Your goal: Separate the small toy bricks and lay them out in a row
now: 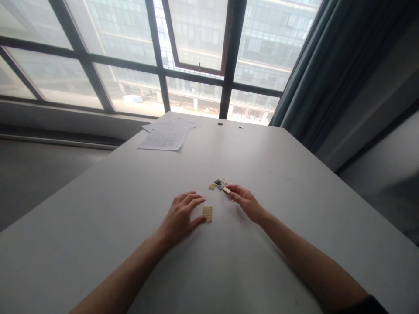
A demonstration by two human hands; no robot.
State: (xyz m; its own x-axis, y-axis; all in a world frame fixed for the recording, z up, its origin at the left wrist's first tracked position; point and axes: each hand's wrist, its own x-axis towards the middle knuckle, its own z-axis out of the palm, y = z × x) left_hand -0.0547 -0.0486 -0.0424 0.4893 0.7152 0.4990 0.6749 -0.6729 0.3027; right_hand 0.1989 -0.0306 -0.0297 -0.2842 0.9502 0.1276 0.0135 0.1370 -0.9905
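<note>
Tabletop (pixel 294 226) bears loose bricks (pixel 217 183); right hand (pixel 245 201) pinches a tan brick (pixel 226 190).

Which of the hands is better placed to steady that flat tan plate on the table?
The left hand: it lies open right beside the tan plate, thumb seemingly touching it. The right hand is busy pinching a small tan piece by the pile.
</note>
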